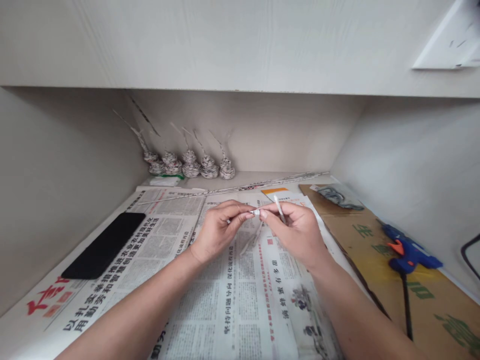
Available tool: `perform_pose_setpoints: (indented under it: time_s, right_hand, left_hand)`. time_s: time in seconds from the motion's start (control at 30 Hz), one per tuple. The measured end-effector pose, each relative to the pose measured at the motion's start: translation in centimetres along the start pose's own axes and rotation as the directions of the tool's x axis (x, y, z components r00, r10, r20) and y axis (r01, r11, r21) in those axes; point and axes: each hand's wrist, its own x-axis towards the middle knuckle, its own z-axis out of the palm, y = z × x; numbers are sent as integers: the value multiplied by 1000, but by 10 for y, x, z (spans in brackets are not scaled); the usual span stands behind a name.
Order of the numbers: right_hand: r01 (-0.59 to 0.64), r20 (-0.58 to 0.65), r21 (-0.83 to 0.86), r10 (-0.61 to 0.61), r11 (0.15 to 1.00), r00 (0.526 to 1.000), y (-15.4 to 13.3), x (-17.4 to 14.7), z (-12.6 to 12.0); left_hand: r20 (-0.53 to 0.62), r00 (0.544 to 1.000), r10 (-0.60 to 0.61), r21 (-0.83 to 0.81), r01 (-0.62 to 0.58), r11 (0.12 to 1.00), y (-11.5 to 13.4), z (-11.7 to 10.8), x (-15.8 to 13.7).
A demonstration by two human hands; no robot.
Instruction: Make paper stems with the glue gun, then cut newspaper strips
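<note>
Between the fingertips of both hands is a small piece of rolled paper strip (255, 212), whitish with dark print. My left hand (219, 227) pinches it from the left, thumb and forefinger pressed together. From the other side my right hand (294, 232) grips it the same way, and a white, narrow paper end (278, 204) sticks up past its fingers. Most of the strip is covered by the fingers. Both hands are held over newspaper sheets (210, 295).
Several gourd-shaped woven paper pieces (209, 169) stand along the back wall. Long thin paper rolls (240, 189) lie in front of them. A black phone (105, 245) rests at left. On cardboard (369, 265) at right lie a blue glue gun (410, 252) and a plastic bag (339, 196).
</note>
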Motion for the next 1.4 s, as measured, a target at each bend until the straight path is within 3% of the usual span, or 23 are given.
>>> perform_pose_setpoints:
  time_s: [0.27, 0.67, 0.87, 1.2, 1.3, 1.4]
  right_hand:
    - [4, 14, -108, -2, 994, 1000, 4, 2, 0]
    - [-23, 64, -36, 25, 999, 998, 6, 3, -1]
    - [-73, 98, 17, 71, 997, 993, 10, 6, -2]
    - [48, 55, -89, -43, 995, 998, 6, 0, 1]
    - [12, 62, 30, -14, 999, 998, 8, 1, -2]
    - [0, 42, 266, -12, 964, 999, 10, 5, -7]
  left_hand:
    - [56, 988, 142, 198, -151, 969, -2, -4, -1]
    - [132, 976, 176, 440, -217, 871, 2, -5, 0]
    - [95, 978, 186, 317, -207, 925, 0, -3, 0]
    - [130, 987, 97, 200, -122, 972, -1, -3, 0]
    - [114, 992, 45, 89, -55, 994, -1, -3, 0]
    - [88, 996, -26, 5, 26, 1000, -1, -3, 0]
